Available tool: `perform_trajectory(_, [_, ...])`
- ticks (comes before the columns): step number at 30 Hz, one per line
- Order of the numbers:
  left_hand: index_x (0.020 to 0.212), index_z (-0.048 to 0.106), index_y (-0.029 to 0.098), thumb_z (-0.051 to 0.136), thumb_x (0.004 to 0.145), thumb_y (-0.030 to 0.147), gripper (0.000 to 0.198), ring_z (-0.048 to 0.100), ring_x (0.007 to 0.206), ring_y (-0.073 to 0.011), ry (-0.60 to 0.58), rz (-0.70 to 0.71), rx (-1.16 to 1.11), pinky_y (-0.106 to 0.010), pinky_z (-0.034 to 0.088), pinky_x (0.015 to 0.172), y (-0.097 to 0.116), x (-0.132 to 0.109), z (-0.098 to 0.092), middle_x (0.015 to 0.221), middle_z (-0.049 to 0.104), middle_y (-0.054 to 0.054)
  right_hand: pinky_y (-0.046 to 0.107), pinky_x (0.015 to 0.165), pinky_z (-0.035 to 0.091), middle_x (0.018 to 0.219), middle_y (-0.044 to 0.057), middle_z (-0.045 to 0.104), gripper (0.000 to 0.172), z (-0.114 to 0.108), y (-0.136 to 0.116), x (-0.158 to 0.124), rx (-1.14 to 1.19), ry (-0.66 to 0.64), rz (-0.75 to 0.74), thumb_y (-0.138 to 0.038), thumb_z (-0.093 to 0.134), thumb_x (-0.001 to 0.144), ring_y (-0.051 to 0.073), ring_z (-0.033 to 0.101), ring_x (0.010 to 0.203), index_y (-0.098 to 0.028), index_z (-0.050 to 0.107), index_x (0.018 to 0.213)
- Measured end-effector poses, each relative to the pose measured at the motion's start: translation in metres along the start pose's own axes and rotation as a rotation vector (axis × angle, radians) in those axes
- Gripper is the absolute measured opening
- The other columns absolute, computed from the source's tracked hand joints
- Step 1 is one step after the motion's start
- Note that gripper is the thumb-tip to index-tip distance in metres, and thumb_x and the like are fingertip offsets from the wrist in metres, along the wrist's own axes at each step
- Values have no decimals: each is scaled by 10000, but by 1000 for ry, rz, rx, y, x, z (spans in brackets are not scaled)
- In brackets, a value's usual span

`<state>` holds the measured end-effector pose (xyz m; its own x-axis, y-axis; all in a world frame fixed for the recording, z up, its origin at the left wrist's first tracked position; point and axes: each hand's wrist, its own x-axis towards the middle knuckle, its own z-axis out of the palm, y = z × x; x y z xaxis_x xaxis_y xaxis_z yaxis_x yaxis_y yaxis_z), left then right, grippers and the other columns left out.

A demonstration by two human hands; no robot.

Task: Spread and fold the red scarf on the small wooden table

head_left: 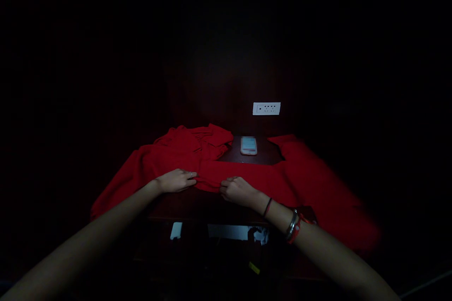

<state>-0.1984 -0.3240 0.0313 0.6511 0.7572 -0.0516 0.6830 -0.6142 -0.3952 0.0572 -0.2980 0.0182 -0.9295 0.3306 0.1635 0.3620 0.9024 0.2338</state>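
A red cloth garment (247, 174) lies spread over a dark tabletop, bunched at the back left and stretching down over the right side. My left hand (177, 180), with a ring on one finger, pinches the garment's near edge left of centre. A short way to the right, my right hand (237, 191) has its fingers closed on the same edge. Between the two hands the edge runs in a small fold. The garment's exact kind cannot be told in this dim light.
A phone (249, 145) with a lit screen lies on the dark tabletop (233, 154) behind the cloth. A white socket plate (266, 108) is on the wall. Below the table edge are a small white object (176, 230) and a yellow one (254, 268). Surroundings are very dark.
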Motion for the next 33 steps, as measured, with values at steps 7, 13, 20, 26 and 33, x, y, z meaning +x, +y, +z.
perform_trajectory(7, [969,501,189,344,806,210,227,555,818,-155,112,-144,-49,-260,432,686,5,7,-9,1109,487,-75,238,647,366,799,63,588,185,0,4,5,138,105,297,-185,370,812,137,533,709,-139,527,895])
perform_trajectory(13, [1175,345,138,446,760,419,512,474,997,-202,371,-361,-171,-309,380,847,45,21,-8,1094,495,-97,224,703,365,798,49,576,168,-1,23,7,302,334,256,-166,382,817,128,489,763,-144,546,845])
perform_trajectory(20, [986,486,155,303,853,219,235,543,819,-155,385,-341,-160,-259,419,734,46,42,-9,893,575,-58,247,705,388,852,65,585,220,-8,30,-4,281,349,228,-196,330,848,142,520,783,-145,500,979])
perform_trajectory(26, [918,481,147,269,864,210,228,555,720,-148,236,-276,-165,-250,421,656,34,30,-23,781,592,-55,298,761,382,963,82,547,321,-8,16,-18,170,268,180,-313,467,782,187,501,889,-160,445,1063])
perform_trajectory(33, [878,513,168,326,847,186,190,511,798,-145,214,-148,-4,-254,404,708,37,24,-25,898,537,-57,265,712,365,791,53,561,185,4,9,-29,5,244,216,-133,358,825,151,494,745,-161,504,936])
